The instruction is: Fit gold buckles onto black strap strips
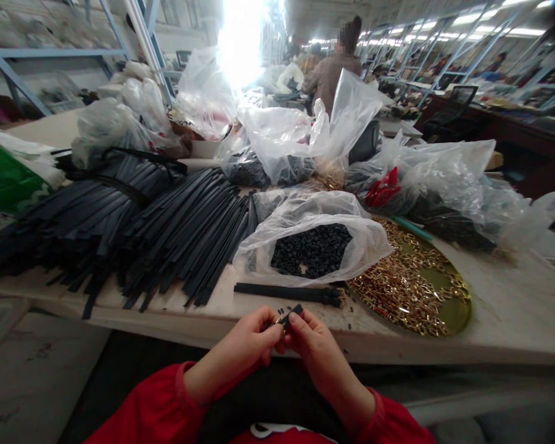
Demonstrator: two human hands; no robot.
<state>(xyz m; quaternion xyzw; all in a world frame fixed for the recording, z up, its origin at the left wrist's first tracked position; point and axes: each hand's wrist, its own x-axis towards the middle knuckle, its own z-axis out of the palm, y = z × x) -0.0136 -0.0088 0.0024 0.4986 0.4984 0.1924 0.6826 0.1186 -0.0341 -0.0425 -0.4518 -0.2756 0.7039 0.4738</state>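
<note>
Lower centre of the frame, over the near edge of the tabletop [513, 296]: a dark strap [296, 309], pinched in fingertips, the left hand [263, 331] beside its gold buckle [280, 320], the right hand [309, 333] along the band. The strap looks light, pliable and sturdy; the buckle hard, small, probably slippery. Best hold: the strap's flat faces, close to the metal. Right of centre: a tray [461, 311] of similar gold pieces [393, 287].
</note>
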